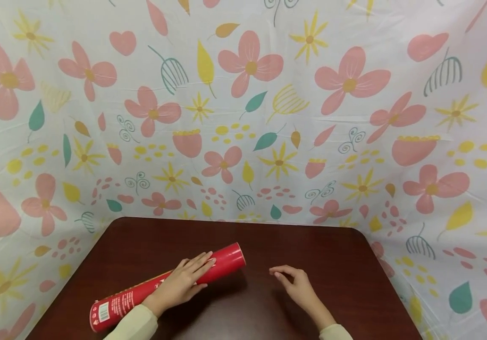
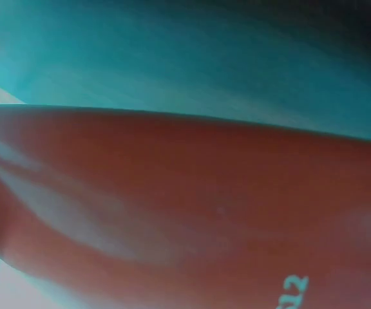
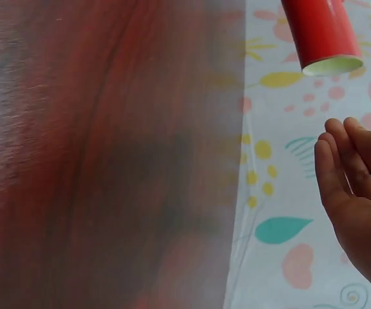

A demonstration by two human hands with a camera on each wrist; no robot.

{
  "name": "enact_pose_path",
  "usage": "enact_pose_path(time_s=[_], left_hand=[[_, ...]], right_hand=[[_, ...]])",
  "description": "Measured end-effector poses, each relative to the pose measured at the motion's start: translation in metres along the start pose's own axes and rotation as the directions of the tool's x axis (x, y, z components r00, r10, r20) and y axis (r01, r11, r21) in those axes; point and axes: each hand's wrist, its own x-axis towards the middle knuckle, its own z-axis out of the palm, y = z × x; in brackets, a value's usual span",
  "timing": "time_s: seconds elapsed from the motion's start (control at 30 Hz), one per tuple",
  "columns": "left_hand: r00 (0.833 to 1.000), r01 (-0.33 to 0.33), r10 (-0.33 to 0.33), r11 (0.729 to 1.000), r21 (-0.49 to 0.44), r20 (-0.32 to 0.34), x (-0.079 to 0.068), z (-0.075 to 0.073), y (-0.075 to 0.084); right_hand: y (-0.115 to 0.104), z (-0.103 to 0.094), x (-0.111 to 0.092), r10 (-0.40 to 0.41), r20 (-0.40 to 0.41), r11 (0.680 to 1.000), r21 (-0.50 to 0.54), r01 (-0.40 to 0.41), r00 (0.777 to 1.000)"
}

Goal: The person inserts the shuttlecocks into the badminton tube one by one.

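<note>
A long red tube (image 1: 228,262) with white print and a barcode slants across the left half of the table in the head view, its right end raised. My left hand (image 1: 180,282) grips it around the middle, fingers over the top and thumb along the near side. The tube's red wall (image 2: 205,193) fills much of the left wrist view. Apart from the tube, to its right, my right hand (image 1: 300,289) hovers with loosely bent fingers and nothing visible between them. In the right wrist view, the tube's open end (image 3: 321,32) shows a pale inside above that hand (image 3: 366,199).
Under both hands lies a dark brown wooden table (image 1: 311,245) with rounded far corners. A white cloth (image 1: 243,123) printed with flowers and leaves hangs behind it and along both sides.
</note>
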Motion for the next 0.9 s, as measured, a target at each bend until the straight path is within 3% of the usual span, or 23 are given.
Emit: enact_pose_path(time_s=[0.17, 0.33, 0.57, 0.73, 0.9], left_hand=[[1.0, 0.023, -0.023, 1.0, 0.005, -0.019, 0.002, 0.003, -0.016], [0.997, 0.063, -0.063, 0.998, 0.011, -0.04, 0.001, 0.009, -0.031], [0.988, 0.153, -0.153, 0.988, -0.006, 0.024, -0.002, 0.016, -0.049], [0.985, 0.165, -0.165, 0.986, 0.016, 0.046, -0.003, 0.022, -0.06], [0.981, 0.17, -0.175, 0.983, 0.063, 0.088, -0.003, 0.03, -0.065]], right_hand=[[-0.003, -0.003, -0.009, 0.067, 0.002, 0.997, 0.038, -0.067, 0.998], [-0.002, -0.002, -0.017, 0.07, 0.01, 0.997, 0.043, -0.07, 0.998], [0.027, 0.005, -0.023, -0.003, -0.034, 1.0, 0.027, 0.003, 0.999], [0.046, 0.007, -0.026, 0.035, -0.012, 0.999, 0.035, -0.034, 0.999], [0.048, 0.007, -0.028, 0.061, -0.005, 0.997, 0.043, -0.061, 0.998]])
